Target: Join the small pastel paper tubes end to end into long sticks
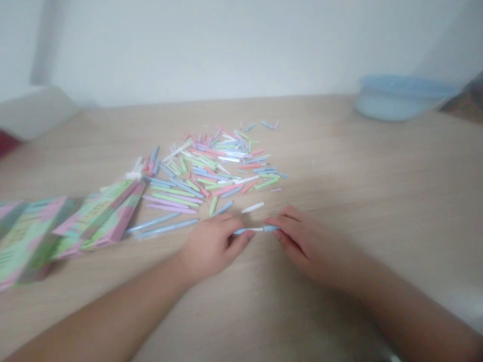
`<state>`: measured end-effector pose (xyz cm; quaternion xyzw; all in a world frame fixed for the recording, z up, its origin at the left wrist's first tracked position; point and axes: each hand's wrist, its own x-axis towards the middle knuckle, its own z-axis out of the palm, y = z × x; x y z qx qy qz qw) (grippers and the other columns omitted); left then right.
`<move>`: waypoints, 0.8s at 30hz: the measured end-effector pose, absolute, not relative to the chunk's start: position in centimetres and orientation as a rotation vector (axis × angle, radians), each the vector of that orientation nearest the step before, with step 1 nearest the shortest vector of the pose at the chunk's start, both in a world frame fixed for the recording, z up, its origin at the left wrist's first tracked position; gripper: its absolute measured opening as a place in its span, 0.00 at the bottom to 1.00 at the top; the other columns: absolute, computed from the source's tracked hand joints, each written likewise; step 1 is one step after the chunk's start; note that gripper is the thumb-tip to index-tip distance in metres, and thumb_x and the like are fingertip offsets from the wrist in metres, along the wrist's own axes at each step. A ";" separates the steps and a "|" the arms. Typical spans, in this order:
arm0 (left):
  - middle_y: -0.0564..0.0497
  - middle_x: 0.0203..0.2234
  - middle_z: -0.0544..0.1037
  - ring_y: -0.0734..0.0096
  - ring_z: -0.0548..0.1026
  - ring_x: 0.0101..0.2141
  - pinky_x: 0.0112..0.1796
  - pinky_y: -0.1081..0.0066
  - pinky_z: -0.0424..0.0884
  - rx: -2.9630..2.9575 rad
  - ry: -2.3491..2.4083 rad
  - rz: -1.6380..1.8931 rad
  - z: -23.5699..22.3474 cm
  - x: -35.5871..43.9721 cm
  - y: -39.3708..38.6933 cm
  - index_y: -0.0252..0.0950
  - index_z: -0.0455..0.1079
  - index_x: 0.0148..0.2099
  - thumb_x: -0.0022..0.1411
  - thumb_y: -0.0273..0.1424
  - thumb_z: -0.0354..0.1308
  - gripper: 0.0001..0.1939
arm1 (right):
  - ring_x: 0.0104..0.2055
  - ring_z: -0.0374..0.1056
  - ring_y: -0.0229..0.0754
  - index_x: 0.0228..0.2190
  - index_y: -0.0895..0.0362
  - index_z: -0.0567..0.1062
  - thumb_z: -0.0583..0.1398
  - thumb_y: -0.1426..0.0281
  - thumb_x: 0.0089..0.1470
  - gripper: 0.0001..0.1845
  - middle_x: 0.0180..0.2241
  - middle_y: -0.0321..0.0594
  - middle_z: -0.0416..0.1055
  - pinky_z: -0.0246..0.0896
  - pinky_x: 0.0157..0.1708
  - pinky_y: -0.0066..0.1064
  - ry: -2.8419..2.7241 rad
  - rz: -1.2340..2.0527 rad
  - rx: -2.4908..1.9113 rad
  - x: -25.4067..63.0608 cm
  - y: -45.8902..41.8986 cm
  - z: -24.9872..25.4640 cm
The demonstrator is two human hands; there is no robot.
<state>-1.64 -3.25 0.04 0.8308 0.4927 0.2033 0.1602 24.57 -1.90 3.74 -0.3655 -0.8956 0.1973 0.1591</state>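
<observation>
Your left hand [211, 247] and right hand [302, 241] are both closed in a pinch on one thin pale blue and white paper stick [256, 230], which lies level between them, just above the light wood-grain worktop [339, 151]. Your left fingers curl over one end and your right fingertips [272, 226] grip the blue part near the other end. The stick sits near the front of the worktop, right in front of you.

Nearest your left hand are two long pale blue paper sticks [162, 229], lying almost parallel. A short white paper stick [252, 207] lies just above the gap between your hands. Behind these is a loose, scattered pile of thin pastel pink, green, blue and white paper sticks [215, 166], with many crossing or touching.

On the left, folded green and pink printed paper sheets [94, 216] lie against the pile's edge. Far right, near the wall, sits a round pale blue plastic tub [400, 98], well apart from your hands; it's blurred, so you can't tell what's inside. Far left is a white boxy object [30, 110], contents not visible, with something dark red [7, 143] beside it.
</observation>
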 end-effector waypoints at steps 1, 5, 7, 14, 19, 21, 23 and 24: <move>0.52 0.30 0.74 0.66 0.73 0.33 0.34 0.67 0.62 2.372 1.406 0.580 0.0 -1.6 -3.2 0.39 0.71 0.35 0.77 0.43 0.52 0.18 | 0.51 0.71 0.48 0.54 0.54 0.75 0.53 0.73 0.72 0.15 0.48 0.45 0.74 0.67 0.55 0.44 -2.563 0.555 -1.035 24.6 -1.8 3.7; 0.51 0.32 0.75 0.65 0.75 0.36 0.36 0.67 0.64 2.381 1.355 0.586 0.0 -1.7 -3.1 0.40 0.74 0.38 0.77 0.43 0.53 0.17 | 0.54 0.71 0.47 0.55 0.51 0.76 0.55 0.74 0.71 0.16 0.50 0.42 0.76 0.65 0.57 0.43 -2.586 0.532 -0.969 24.6 -1.6 3.4; 0.51 0.32 0.76 0.64 0.75 0.36 0.36 0.66 0.65 2.397 1.344 0.564 0.1 -1.7 -3.1 0.40 0.75 0.38 0.77 0.43 0.54 0.17 | 0.54 0.72 0.47 0.54 0.51 0.76 0.56 0.73 0.71 0.15 0.51 0.41 0.78 0.65 0.57 0.42 -2.575 0.553 -0.971 24.5 -1.7 3.2; 0.47 0.46 0.80 0.62 0.78 0.45 0.45 0.64 0.72 2.309 1.230 0.653 -0.1 -1.7 -3.4 0.40 0.71 0.56 0.75 0.34 0.55 0.12 | 0.39 0.73 0.45 0.42 0.54 0.75 0.58 0.68 0.71 0.07 0.37 0.40 0.78 0.65 0.40 0.37 -2.470 0.645 -1.159 24.1 -2.1 2.6; 0.46 0.41 0.79 0.61 0.77 0.43 0.44 0.63 0.73 2.303 1.202 0.629 -0.2 -1.6 -3.3 0.39 0.74 0.50 0.76 0.33 0.52 0.10 | 0.37 0.72 0.44 0.42 0.54 0.76 0.57 0.67 0.71 0.07 0.36 0.39 0.78 0.64 0.39 0.36 -2.469 0.649 -1.114 24.1 -2.0 2.7; 0.46 0.41 0.79 0.61 0.77 0.44 0.45 0.62 0.73 2.316 1.184 0.627 -0.2 -1.7 -3.2 0.39 0.74 0.50 0.76 0.33 0.52 0.10 | 0.37 0.72 0.44 0.42 0.54 0.76 0.57 0.67 0.71 0.07 0.36 0.39 0.78 0.64 0.39 0.36 -2.462 0.641 -1.102 24.1 -2.0 2.7; 0.46 0.41 0.79 0.61 0.77 0.44 0.45 0.63 0.73 2.317 1.164 0.633 -0.2 -1.7 -3.2 0.39 0.74 0.49 0.76 0.33 0.52 0.10 | 0.37 0.72 0.44 0.42 0.54 0.76 0.58 0.68 0.70 0.07 0.36 0.39 0.78 0.64 0.39 0.35 -2.447 0.630 -1.100 24.2 -2.0 2.6; 0.46 0.41 0.79 0.61 0.77 0.44 0.45 0.63 0.73 2.315 1.152 0.639 -0.2 -1.8 -3.1 0.38 0.74 0.49 0.77 0.33 0.52 0.10 | 0.37 0.72 0.44 0.41 0.54 0.76 0.58 0.68 0.70 0.06 0.36 0.39 0.78 0.63 0.38 0.35 -2.443 0.634 -1.105 24.2 -1.9 2.6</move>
